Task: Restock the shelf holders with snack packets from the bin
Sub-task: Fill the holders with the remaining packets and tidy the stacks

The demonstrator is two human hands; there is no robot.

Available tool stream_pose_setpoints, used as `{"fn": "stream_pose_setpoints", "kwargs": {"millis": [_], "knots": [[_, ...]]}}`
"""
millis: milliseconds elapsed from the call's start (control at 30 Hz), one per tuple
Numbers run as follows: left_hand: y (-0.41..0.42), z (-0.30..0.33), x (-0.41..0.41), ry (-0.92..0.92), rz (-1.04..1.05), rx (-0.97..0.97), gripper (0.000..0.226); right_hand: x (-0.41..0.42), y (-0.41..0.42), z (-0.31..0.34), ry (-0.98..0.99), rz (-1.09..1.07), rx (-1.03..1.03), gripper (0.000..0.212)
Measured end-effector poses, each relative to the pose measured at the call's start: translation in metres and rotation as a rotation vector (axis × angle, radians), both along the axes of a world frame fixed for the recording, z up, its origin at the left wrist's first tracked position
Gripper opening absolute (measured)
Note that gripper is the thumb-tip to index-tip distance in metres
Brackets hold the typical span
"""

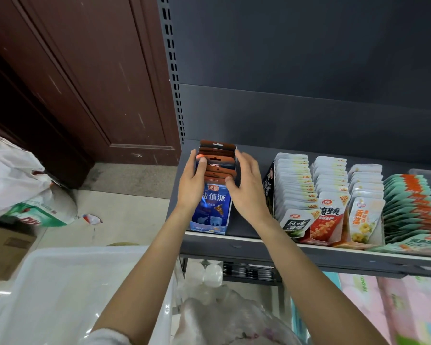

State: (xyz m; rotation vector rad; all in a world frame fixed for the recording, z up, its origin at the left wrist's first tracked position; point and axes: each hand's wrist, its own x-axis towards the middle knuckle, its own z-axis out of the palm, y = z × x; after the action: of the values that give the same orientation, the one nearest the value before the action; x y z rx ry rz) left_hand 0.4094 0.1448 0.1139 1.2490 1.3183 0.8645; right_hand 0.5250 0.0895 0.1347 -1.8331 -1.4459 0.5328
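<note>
- Head view, nearest first: white plastic bin point(67, 290) sits low, under the left forearm, well short of where the hands work; inside looks pale, contents not readable.
- Left hand point(190, 181) lies flat along the left side of a row of blue-and-brown snack packets point(218, 168); fingers straight, thumb pressing a packet top, nothing clenched.
- Right hand point(246, 185) lies along the right side of the same row, fingers straight and loose, thumb touching the front packets; pressing, not curled round.
- Packets stand upright between the two palms inside a blue printed card holder point(210, 212), at the left end of the dark grey metal shelf point(259, 242).
- Right of the right hand, just beside it: black card holder with grey-white pouches point(294, 185), then more rows of white pouches point(330, 180), then green-orange packets point(410, 197).
- Left of the left hand, well apart: brown wooden door point(85, 83), white plastic bag point(15, 180) on the floor.
</note>
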Motion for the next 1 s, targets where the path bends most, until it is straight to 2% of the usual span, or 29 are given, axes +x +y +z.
{"fn": "stream_pose_setpoints", "kwargs": {"millis": [67, 133, 167, 233, 300, 367, 433, 500, 600, 667, 733, 867, 1000], "knots": [[0.009, 0.003, 0.004, -0.009, 0.022, 0.011, 0.052, 0.003, 0.009, -0.001, -0.192, 0.024, 0.003, 0.055], [0.02, 0.003, 0.008, 0.017, 0.007, 0.037, 0.053, 0.004, 0.017, -0.004, -0.419, 0.104, -0.1, 0.059], [0.023, 0.003, 0.009, 0.042, -0.022, 0.048, 0.055, 0.003, 0.019, -0.006, -0.434, 0.138, -0.14, 0.064], [0.027, 0.002, 0.011, 0.067, -0.084, 0.055, 0.059, -0.001, 0.016, -0.012, -0.239, 0.113, -0.159, 0.073], [0.027, 0.001, 0.01, 0.074, -0.101, 0.086, 0.059, -0.003, 0.007, -0.02, -0.024, -0.052, -0.079, 0.07], [0.022, 0.003, 0.007, 0.049, -0.068, 0.093, 0.056, -0.001, -0.004, -0.026, 0.02, -0.198, 0.005, 0.05], [0.014, 0.004, 0.003, -0.024, 0.004, 0.042, 0.052, 0.0, -0.01, -0.026, 0.058, -0.214, 0.047, 0.029], [0.007, 0.0, -0.002, -0.115, 0.064, 0.002, 0.047, -0.001, -0.009, -0.024, 0.042, -0.185, 0.082, 0.021], [-0.001, -0.006, -0.007, -0.156, 0.049, -0.012, 0.044, -0.005, 0.005, -0.018, -0.054, -0.142, 0.113, 0.024], [-0.002, -0.007, -0.007, -0.159, 0.038, -0.011, 0.045, -0.005, 0.012, -0.017, -0.021, -0.16, 0.092, 0.028], [-0.001, -0.006, -0.006, -0.114, 0.042, 0.042, 0.047, -0.002, 0.013, -0.018, -0.004, -0.18, 0.076, 0.028], [-0.002, -0.009, -0.011, 0.098, 0.117, 0.288, 0.04, 0.006, 0.01, -0.014, -0.042, -0.141, 0.132, 0.03], [-0.008, -0.008, -0.002, 0.142, -0.095, 0.224, 0.055, 0.012, 0.015, -0.008, -0.231, -0.006, 0.078, 0.037]]}}
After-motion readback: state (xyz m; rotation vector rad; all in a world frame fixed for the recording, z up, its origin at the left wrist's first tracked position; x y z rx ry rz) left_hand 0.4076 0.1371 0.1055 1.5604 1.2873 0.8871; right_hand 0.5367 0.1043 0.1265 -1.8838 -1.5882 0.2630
